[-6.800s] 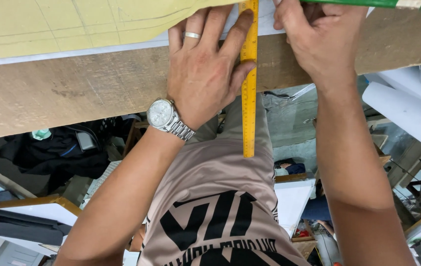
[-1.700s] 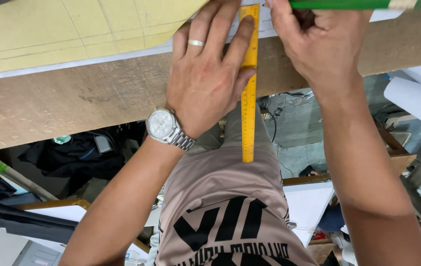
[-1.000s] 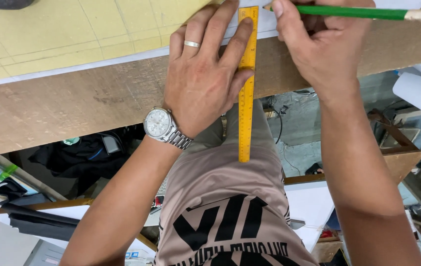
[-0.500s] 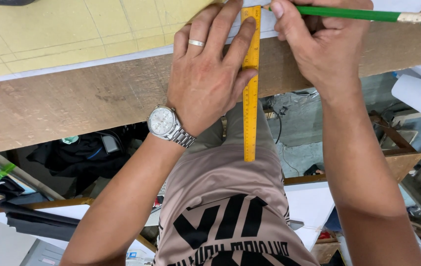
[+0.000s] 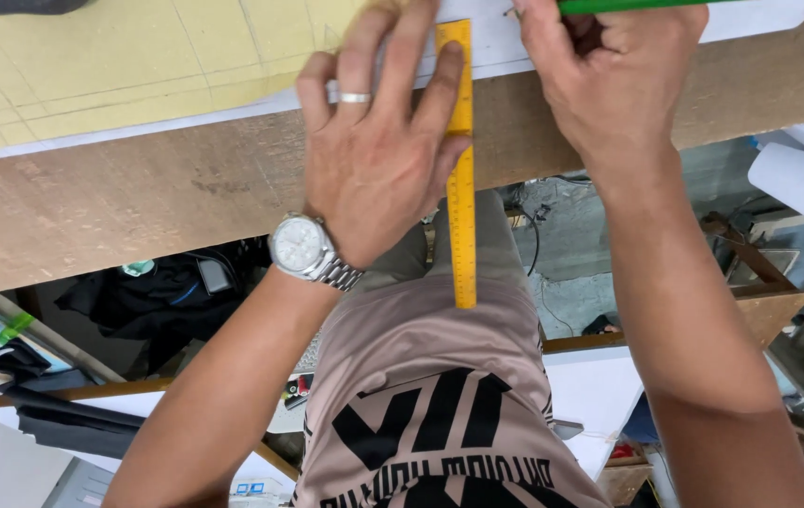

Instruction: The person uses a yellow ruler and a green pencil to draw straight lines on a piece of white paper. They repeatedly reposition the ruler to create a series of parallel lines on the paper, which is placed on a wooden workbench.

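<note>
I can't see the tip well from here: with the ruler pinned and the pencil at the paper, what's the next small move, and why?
Probably draw the green pencil along the yellow ruler edge toward the body. The left hand presses the ruler flat across the white paper and the table edge, and the right hand holds the tip beside it.
</note>
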